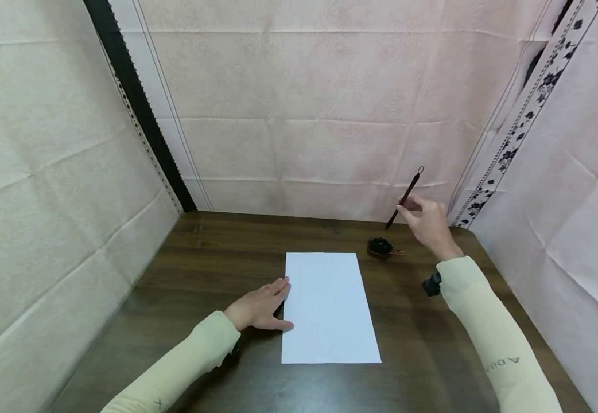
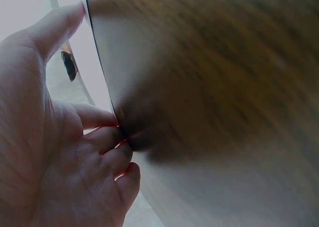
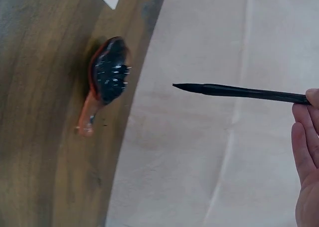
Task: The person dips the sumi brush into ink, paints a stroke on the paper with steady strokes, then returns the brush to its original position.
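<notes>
Holding a slim black brush (image 1: 410,189) between thumb and fingertips, the person's right hand (image 1: 427,221) is raised toward the back right of the table (image 1: 216,252). The brush slants, its looped end up and its pointed tip down and to the left, apart from a small dish (image 3: 92,77) just below. That dish, reddish-brown at the rim and glossy black inside (ink, by the look of it), rests on the wood with its short handle pointing right.

Nearer the middle lies a blank white sheet of paper (image 1: 330,310), flat, its longer sides running away from the person. The left hand (image 1: 264,304) rests at its left edge with fingers extended and thumb spread well away from them, thumb and fingertips touching the margin.

Both arms wear pale yellow-green sleeves (image 1: 485,321), and a small black device (image 1: 431,284) sits at the right wrist. White cloth (image 1: 309,103) hangs behind the table and along both sides, with a black strip (image 1: 139,103) in the left corner and a dark floral band (image 1: 531,109) in the right.
</notes>
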The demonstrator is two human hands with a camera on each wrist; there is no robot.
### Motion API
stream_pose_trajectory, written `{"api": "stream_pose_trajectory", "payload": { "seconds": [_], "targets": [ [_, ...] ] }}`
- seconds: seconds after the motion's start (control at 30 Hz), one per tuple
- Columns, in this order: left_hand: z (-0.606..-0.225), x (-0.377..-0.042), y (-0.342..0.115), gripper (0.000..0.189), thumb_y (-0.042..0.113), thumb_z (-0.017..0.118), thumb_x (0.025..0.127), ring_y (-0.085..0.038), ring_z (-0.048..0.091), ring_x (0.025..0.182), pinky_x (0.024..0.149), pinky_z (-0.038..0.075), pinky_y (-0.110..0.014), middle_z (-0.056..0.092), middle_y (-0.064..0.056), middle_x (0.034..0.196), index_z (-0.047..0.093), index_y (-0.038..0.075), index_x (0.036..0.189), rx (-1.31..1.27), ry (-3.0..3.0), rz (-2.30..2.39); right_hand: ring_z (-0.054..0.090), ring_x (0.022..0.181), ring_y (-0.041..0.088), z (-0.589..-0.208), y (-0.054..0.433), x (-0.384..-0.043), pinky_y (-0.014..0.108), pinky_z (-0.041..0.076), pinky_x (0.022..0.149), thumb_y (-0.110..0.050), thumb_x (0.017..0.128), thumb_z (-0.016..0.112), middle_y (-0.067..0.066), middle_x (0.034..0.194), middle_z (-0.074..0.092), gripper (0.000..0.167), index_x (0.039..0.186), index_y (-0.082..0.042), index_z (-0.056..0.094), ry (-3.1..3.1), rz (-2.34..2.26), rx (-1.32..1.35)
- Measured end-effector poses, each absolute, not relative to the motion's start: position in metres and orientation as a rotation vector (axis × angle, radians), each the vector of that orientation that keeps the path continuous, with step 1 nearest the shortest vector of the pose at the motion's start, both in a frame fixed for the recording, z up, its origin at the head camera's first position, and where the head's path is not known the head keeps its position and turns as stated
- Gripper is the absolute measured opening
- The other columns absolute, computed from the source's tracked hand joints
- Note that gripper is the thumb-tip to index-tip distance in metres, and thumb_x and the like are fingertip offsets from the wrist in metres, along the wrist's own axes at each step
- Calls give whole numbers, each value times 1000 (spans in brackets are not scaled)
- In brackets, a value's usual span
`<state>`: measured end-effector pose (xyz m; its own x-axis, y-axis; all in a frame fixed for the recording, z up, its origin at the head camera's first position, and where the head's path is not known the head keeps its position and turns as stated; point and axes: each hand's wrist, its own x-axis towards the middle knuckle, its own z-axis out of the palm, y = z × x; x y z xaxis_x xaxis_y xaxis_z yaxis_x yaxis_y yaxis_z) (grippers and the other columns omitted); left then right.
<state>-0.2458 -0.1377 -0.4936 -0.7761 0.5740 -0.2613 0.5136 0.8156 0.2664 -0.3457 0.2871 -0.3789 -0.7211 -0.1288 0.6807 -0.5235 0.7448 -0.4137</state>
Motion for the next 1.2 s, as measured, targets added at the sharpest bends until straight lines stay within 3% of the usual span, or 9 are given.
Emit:
{"api": "stream_pose_trajectory", "payload": {
  "seconds": [0.13,0.37,0.6,1.0,1.2],
  "targets": [
    [-494,-245,-138,104,67,65,95,-28,18,166,134,25,-47,18,-12,178,25,4,167,823,2670,255,77,90,27,-370,282,-342,0,48,80,-11,96,78,14,99,81,14,108,-3,78,-2268,835,506],
    [-496,-245,-139,105,68,64,94,-27,19,166,134,25,-46,18,-11,179,25,5,168,810,2668,227,78,87,33,-351,268,-335,-4,44,79,-11,96,78,18,97,81,14,104,0,78,-2269,854,519],
    [-497,-246,-140,105,70,63,94,-27,18,166,134,25,-46,18,-12,179,25,5,168,820,2669,250,77,93,34,-334,246,-322,2,47,76,-18,100,75,19,105,79,19,109,-2,77,-2402,962,503],
    [-495,-246,-138,105,69,64,94,-28,19,166,134,26,-47,19,-13,178,26,3,167,839,2671,254,79,86,25,-331,204,-307,5,51,72,-13,97,78,12,99,81,15,108,-3,79,-2418,998,633],
    [-494,-245,-138,105,68,64,94,-28,19,166,134,26,-47,19,-13,178,26,3,167,841,2671,250,79,89,22,-333,183,-301,21,62,78,-14,97,78,9,100,81,13,108,-7,79,-2443,1043,705]
  ]
}}
